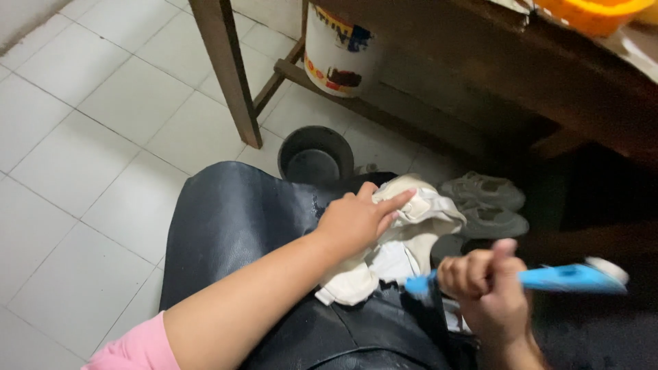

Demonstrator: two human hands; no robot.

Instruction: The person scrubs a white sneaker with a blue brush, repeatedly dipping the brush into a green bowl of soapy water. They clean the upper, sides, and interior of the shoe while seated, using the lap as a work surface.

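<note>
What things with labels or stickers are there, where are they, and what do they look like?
Bucket: on the low crossbar under the wooden table, top middle; round, white, with a label in yellow, red and blue patches.
Nothing else with a label shows; the left hand rests on a white shoe, and the right hand grips a blue brush.

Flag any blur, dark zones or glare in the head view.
Head view: the blue brush and right hand are motion-smeared; the left hand on the white shoe is sharper. Under the table on the right it falls into deep shadow, nearly hiding the grey shoes. The floor tiles are evenly lit, no strong glare.
</note>
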